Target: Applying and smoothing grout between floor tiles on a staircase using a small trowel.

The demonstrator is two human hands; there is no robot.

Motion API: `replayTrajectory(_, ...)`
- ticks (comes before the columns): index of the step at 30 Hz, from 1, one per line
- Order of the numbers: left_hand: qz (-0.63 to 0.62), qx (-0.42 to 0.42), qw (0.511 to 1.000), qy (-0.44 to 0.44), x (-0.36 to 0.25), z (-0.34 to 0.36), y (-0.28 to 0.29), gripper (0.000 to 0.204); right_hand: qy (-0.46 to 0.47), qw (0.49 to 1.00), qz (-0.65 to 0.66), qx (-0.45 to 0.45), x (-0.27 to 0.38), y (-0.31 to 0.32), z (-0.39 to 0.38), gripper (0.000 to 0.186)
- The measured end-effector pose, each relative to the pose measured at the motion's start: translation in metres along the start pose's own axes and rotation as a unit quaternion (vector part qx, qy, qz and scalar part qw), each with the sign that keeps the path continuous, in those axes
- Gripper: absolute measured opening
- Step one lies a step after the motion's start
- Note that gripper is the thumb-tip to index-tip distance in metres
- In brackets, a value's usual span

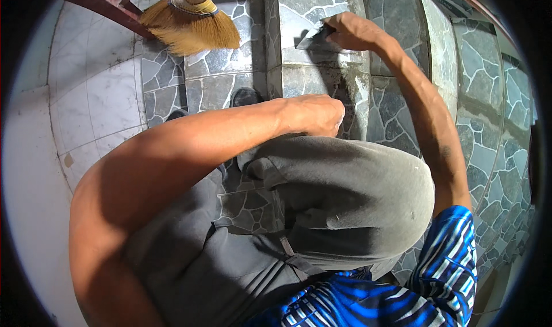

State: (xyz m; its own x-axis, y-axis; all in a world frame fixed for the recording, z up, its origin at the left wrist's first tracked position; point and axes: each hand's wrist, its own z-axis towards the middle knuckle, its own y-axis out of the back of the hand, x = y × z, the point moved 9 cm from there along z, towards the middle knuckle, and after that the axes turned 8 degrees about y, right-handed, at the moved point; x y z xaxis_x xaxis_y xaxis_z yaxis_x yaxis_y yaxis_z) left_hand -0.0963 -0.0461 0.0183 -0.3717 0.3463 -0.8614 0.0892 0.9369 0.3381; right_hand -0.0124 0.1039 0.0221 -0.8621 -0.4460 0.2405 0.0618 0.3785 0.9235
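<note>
My right hand (353, 31) is closed around the dark grip of a putty knife (314, 38). Its flat, wide blade lies against the stone-patterned step tile (316, 5), close to that step's front edge. Over my bent knee (356, 172), my left hand (315, 114) is curled into a fist, its fingertips hidden from above. There is a whitish patch at the edge of its fingers. Below the blade, the step front (322, 80) has dark, wet-looking stains and pale smears.
A straw broom (195, 25) rests at the upper left beside a dark red frame (109, 8). White marble-look tiles (95, 97) cover the left side. More stone-patterned steps (480, 65) go off to the right. A dark shoe (246, 97) shows beyond my left forearm.
</note>
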Motion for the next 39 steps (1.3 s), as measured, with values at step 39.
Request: replayTrajectory(39, -0.343, -0.336, 0.876, -0.055, -0.233, -0.073, 0.125, 0.034, -0.037, 0.595, 0.593, -0.541, 0.085, 0.124, -0.272, 0.027)
